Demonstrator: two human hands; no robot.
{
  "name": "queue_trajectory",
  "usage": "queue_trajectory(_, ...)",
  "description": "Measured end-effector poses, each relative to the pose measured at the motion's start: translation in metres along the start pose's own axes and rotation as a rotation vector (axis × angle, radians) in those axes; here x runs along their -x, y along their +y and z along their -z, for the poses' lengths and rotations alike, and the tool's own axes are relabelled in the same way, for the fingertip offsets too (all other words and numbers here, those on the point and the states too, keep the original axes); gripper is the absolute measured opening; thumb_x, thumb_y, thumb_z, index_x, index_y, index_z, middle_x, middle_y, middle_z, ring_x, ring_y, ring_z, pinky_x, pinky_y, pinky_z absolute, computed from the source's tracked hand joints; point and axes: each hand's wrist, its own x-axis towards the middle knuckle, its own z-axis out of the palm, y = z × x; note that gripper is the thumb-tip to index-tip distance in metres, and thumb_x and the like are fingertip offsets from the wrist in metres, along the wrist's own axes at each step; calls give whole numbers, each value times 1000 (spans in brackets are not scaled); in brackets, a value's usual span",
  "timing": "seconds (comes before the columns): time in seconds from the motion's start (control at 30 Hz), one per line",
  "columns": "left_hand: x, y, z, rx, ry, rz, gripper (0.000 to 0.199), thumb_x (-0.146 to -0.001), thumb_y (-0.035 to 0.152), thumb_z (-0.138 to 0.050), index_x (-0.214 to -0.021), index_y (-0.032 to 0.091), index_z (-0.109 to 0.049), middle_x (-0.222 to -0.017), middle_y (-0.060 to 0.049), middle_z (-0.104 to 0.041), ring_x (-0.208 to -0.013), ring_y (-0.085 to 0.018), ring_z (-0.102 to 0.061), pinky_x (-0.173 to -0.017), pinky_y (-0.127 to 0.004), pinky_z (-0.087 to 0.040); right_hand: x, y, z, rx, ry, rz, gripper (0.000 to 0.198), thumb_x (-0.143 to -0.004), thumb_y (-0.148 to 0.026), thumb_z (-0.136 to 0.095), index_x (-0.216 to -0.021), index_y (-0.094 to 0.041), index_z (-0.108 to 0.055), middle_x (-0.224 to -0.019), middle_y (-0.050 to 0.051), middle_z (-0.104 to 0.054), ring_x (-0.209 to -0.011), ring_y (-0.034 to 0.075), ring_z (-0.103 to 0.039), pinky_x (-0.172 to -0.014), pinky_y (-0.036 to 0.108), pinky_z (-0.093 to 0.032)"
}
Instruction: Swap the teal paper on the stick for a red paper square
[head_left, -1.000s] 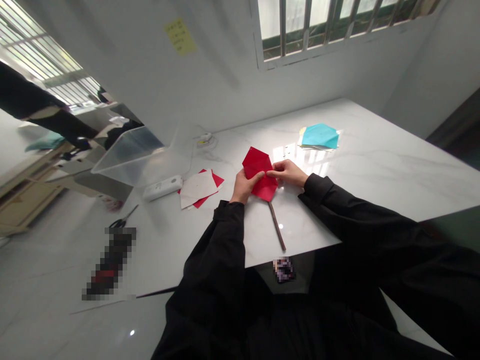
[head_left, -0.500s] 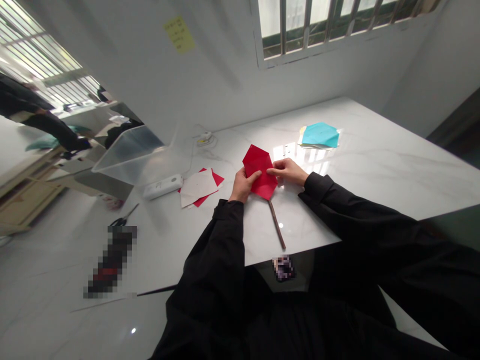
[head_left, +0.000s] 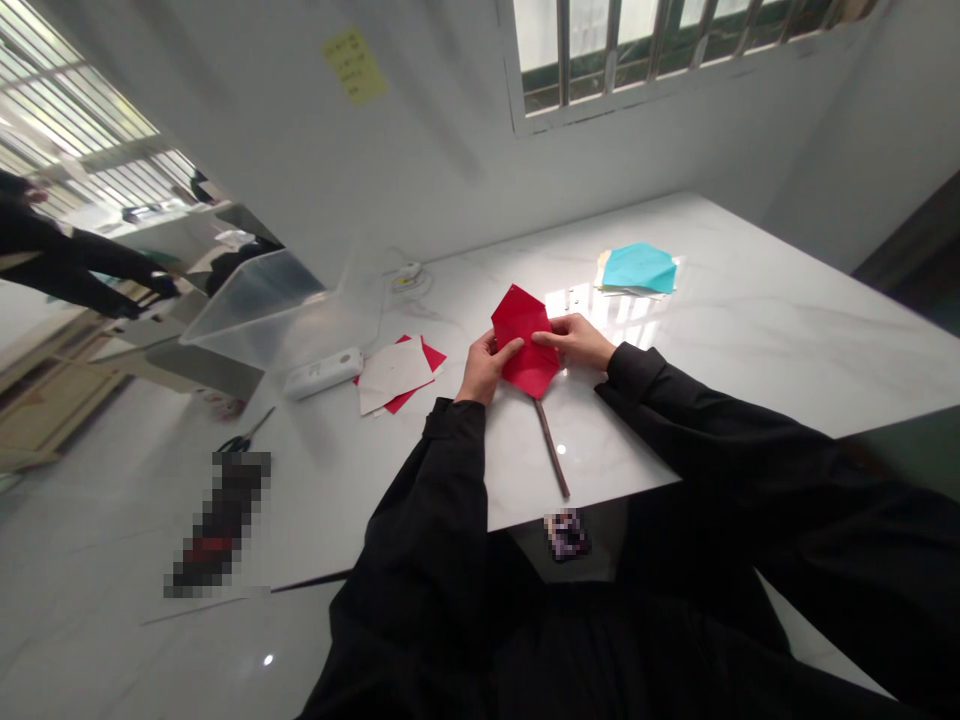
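Observation:
A red piece of folded paper (head_left: 523,325) with angular edges is held between both hands above the table. My left hand (head_left: 481,366) grips its left edge, the thumb lying across the front. On the opposite edge, my right hand (head_left: 579,341) pinches the paper with the thumb in front. The fingers behind the sheet are mostly hidden. Below the paper's lower tip lies a thin brown stick (head_left: 553,450), reaching toward the table's front edge; whether it touches the paper cannot be made out.
Left of my hands lie white and red paper sheets (head_left: 395,376), a white oblong device (head_left: 324,372) and scissors (head_left: 244,436). A clear plastic bin (head_left: 259,310) stands behind them. Blue paper (head_left: 639,269) tops a stack at the back right. Another person (head_left: 64,250) stands far left.
The red paper has shifted slightly right and tilted a little. My right thumb and fingers have settled on its right edge. The person at far left has changed posture.

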Motion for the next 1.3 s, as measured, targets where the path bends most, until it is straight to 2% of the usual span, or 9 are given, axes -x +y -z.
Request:
queue_trajectory(0.2, 1, 1, -1, 2, 16, 19, 57, -63, 40, -92, -110, 15, -71, -104, -11, -79, -93, -27, -74, -87, -40, -59, 0, 1, -1, -13, -23, -11, 46, -78, -54, -78, -99, -13, -76, -91, 9, -77, -72, 17, -67, -62, 27, -53)
queue_trajectory(0.5, 4, 5, -5, -50, -31, 44, 59, -61, 42, -94, -109, 14, -72, -103, -12, -79, -95, -28, -75, -89, -41, -59, 2, -1, -2, 9, 16, -20, 44, -76, -52, -81, -91, -11, -76, -85, 9, -78, -69, 17, -68, -59, 26, -53)
queue_trajectory(0.77, 4, 5, -5, -65, -33, 42, 57, -62, 42, -93, -107, 14, -73, -101, -12, -79, -91, -27, -75, -88, -41, -59, 1, 2, -2, 47, 19, -5, 46, -75, -53, -81, -92, -10, -77, -87, 10, -78, -72, 19, -69, -62, 26, -55)
queue_trajectory(0.93, 4, 4, -4, -77, -10, 48, 55, -62, 42, -93, -104, 14, -73, -99, -11, -79, -90, -26, -74, -87, -41, -58, -1, 5, -2, 91, 12, 17, 47, -76, -57, -79, -92, -12, -77, -88, 8, -78, -75, 19, -70, -62, 26, -55)
queue_trajectory(1.13, 3, 2, -2, -68, 22, 49, 51, -62, 39, -93, -102, 14, -73, -98, -10, -79, -88, -25, -73, -85, -39, -58, 1, 2, -3, 22, -33, 23, 48, -78, -58, -77, -97, -14, -74, -90, 7, -76, -72, 18, -67, -60, 26, -52)
queue_trajectory(1.23, 1, 1, 0, -52, 31, 45, 54, -61, 41, -93, -104, 14, -73, -99, -10, -79, -90, -25, -73, -85, -39, -58, 1, 3, -3, 20, 3, 30, 50, -78, -61, -76, -100, -16, -70, -84, 5, -73, -67, 16, -63, -57, 26, -50)
queue_trajectory(1.3, 0, 0, 1, -25, 60, 33, 54, -61, 42, -93, -104, 14, -72, -101, -10, -79, -91, -25, -73, -86, -39, -58, -2, 3, -1, 60, 79, 28, 52, -79, -64, -74, -103, -18, -66, -77, 3, -68, -61, 15, -58, -53, 26, -47)
